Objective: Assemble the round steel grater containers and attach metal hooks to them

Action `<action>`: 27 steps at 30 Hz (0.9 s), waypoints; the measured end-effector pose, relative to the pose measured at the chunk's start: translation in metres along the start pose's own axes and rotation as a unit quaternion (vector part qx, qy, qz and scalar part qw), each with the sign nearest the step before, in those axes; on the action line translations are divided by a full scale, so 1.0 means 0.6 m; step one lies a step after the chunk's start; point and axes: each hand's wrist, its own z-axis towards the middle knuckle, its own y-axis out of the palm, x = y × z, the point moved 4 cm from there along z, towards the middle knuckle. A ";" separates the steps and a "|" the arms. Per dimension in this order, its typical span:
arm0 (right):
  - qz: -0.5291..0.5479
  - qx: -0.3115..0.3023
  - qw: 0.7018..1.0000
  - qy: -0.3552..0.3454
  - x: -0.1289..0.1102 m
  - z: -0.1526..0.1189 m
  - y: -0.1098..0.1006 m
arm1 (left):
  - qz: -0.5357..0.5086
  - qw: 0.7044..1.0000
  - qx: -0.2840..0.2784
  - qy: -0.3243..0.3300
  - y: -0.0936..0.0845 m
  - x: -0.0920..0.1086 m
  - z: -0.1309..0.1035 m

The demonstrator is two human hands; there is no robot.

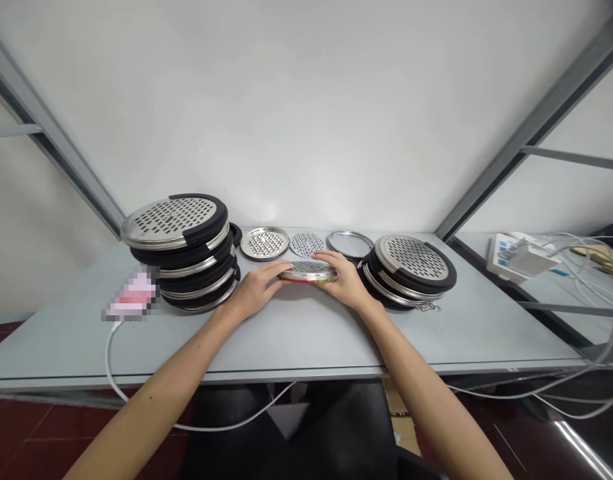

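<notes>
Between my left hand (259,287) and my right hand (347,280), a round perforated metal disc (307,269) is held level just above the table. Its rim is silver, and red and yellow show along its lower edge. My left fingers and thumb grip the left side of it, while the right ones grip the opposite side. Behind it lie a round grater plate in a rim (265,243), a loose perforated plate (307,245) and a plain shallow metal round (350,244).
On the left stands a tall stack of round graters with black edging (179,223); a lower stack (416,259) is at the right. A phone-like pixelated item (132,293) with a white cable (109,360) lies at left. Far right are a power strip (504,259) and tangled cables.
</notes>
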 end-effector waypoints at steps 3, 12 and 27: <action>-0.011 0.013 1.000 0.024 0.016 -0.002 0.002 | -0.028 0.999 0.029 -0.029 -0.005 -0.006 0.001; 0.035 -0.010 0.998 0.044 0.012 -0.006 0.004 | -0.025 0.995 0.072 -0.068 -0.007 -0.013 0.003; -0.034 0.009 0.999 -0.003 0.007 -0.005 -0.001 | -0.030 0.999 0.008 0.012 0.006 0.007 0.001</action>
